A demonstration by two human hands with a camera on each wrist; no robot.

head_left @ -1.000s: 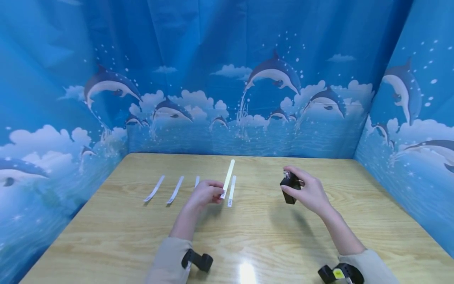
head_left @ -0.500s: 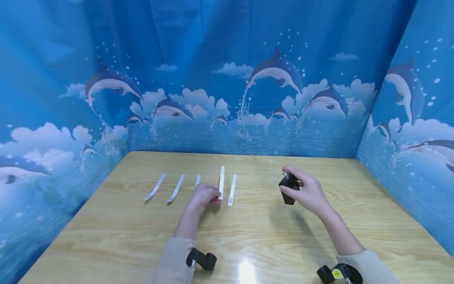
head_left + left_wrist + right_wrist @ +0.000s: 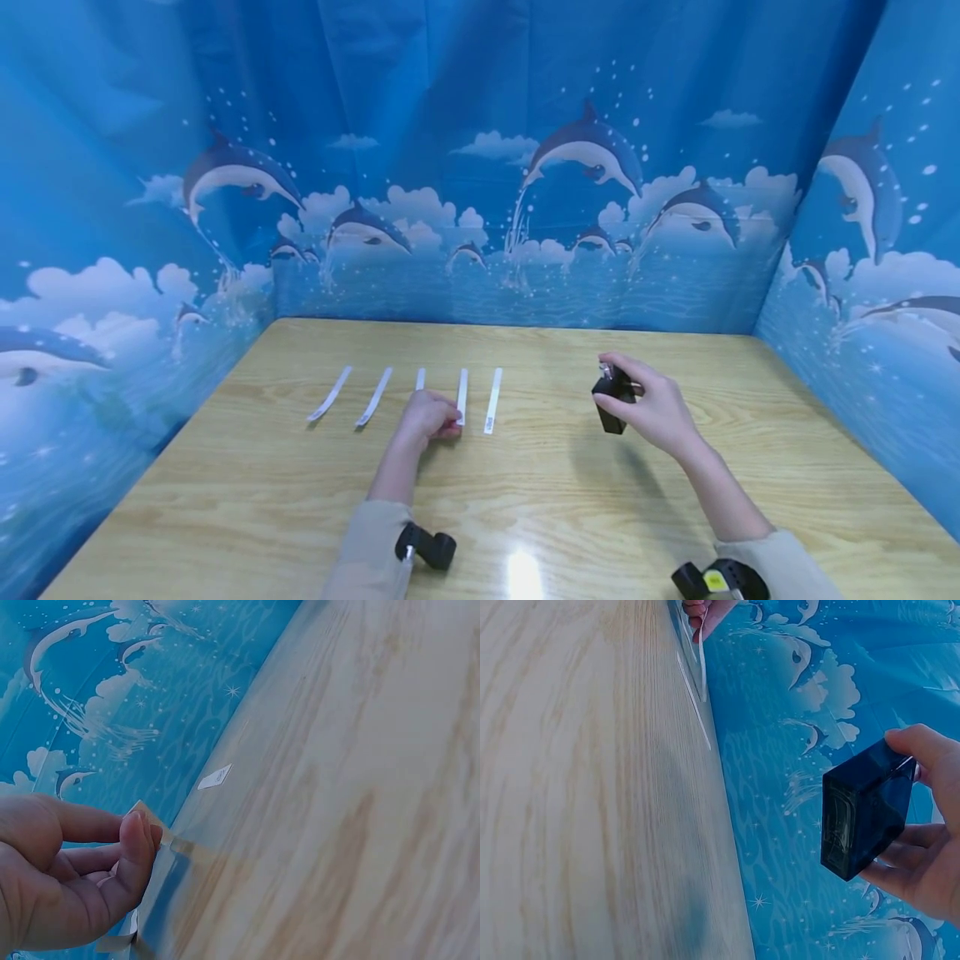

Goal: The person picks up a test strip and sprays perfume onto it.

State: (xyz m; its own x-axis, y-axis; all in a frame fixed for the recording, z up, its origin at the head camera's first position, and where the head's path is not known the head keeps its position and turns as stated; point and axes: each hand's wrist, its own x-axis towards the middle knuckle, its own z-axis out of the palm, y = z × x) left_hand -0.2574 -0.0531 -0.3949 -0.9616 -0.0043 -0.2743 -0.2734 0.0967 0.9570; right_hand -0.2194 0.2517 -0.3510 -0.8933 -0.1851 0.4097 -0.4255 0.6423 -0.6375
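My left hand [image 3: 430, 415] pinches the near end of a white paper strip [image 3: 462, 390] between thumb and fingertips, low over the table. In the left wrist view, the pinched paper end [image 3: 139, 807] shows above the thumb. Just right of it, another paper strip [image 3: 492, 402] lies with small print at its near end. A third strip [image 3: 420, 378] is partly hidden behind the left hand. My right hand [image 3: 654, 408] holds a black, square-sided perfume bottle [image 3: 613, 405] with a silvery top, raised above the table. The right wrist view shows the bottle's glossy base [image 3: 841, 825].
Two more paper strips, one at the far left [image 3: 330, 395] and one beside it [image 3: 373, 398], lie on the wooden table [image 3: 262, 500] with curled near ends. A blue dolphin-printed curtain [image 3: 480, 167] encloses the table's back and sides.
My left hand has moved slightly left with its paper strip and lowered it from a raised slant into the row. The right hand and perfume bottle have stayed nearly still.
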